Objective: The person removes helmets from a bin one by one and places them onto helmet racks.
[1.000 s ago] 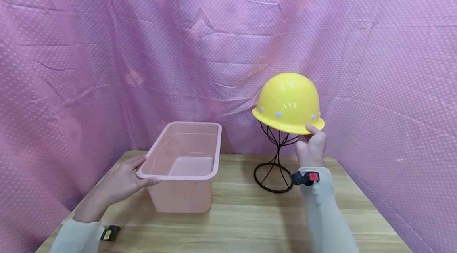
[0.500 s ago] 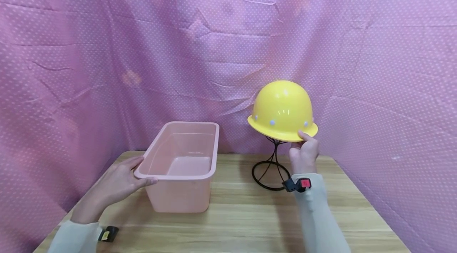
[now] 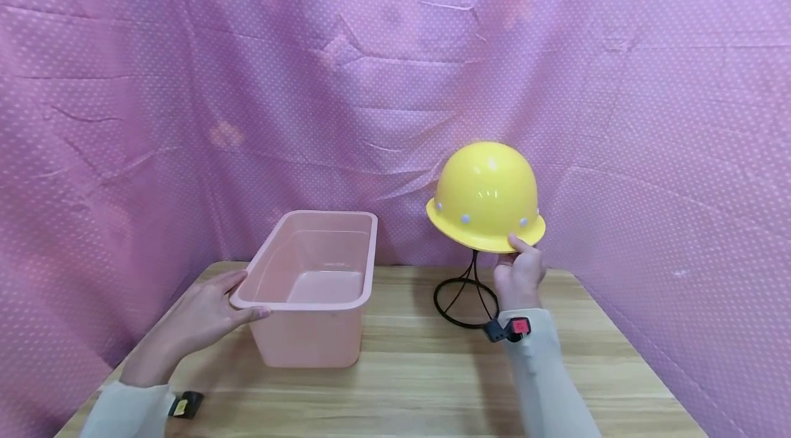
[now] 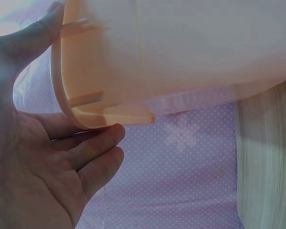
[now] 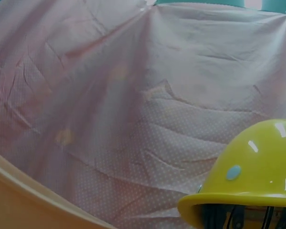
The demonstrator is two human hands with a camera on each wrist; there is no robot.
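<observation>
Dotted fabric (image 3: 395, 81) backs the tabletop (image 3: 420, 390). Right hand (image 3: 520, 278): fingers pinch the yellow helmet (image 3: 487, 194) over the wire stand (image 3: 474, 261), below and left of them; contact is unclear. Left hand (image 3: 207, 314): fingers grip the pink tub (image 3: 309, 340). Apparent step: helmet positioning; next move calls for levelling it.

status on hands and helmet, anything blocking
Right hand grips yellow helmet above wire stand. Left hand grips pink bin by corner. Nothing seen blocking.

Pale sleeves (image 3: 546, 373) bear black wrist cameras (image 3: 518, 329) marked red and yellow.
</observation>
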